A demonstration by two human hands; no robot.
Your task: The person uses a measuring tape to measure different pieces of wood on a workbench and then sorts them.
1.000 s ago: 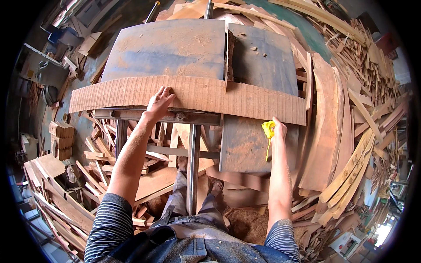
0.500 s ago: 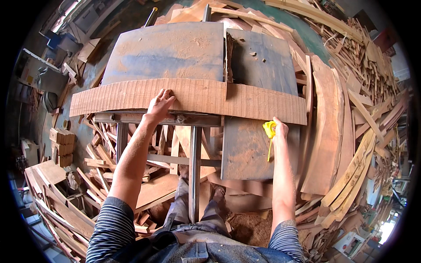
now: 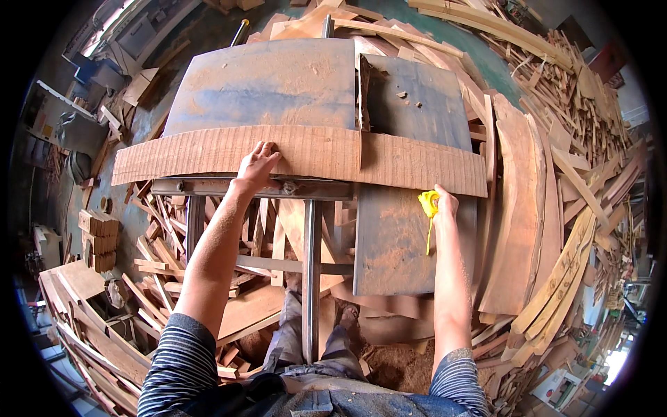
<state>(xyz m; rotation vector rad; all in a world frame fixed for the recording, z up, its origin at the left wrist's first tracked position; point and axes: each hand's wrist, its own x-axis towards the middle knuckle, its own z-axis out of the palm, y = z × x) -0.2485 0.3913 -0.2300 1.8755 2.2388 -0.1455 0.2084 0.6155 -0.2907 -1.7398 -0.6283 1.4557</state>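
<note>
A long, slightly curved wooden plank (image 3: 313, 149) with rough saw marks lies across a dusty metal saw table (image 3: 271, 76). A thin dark line, apparently a saw cut, crosses the plank near a slot in the table. On the plank, left of that line, rests my left hand (image 3: 258, 167), its fingers apart and pressing on the wood. My right hand (image 3: 445, 201) is closed round a yellow tape measure (image 3: 429, 202) with a yellow strap dangling. Its fingertips meet the near edge of the plank's right end. Its palm side is hidden.
A steel rail (image 3: 312, 278) runs from the table toward my legs. Offcuts (image 3: 149, 267) lie in heaps at the left. Wide boards (image 3: 511, 208) lean close by the table's right side, with stacked sticks (image 3: 590, 104) beyond. Sawdust (image 3: 399, 365) covers the ground near my feet.
The plank has shifted slightly away from me over the table, both hands moving with it. The dark line now reaches closer to the plank's near edge.
</note>
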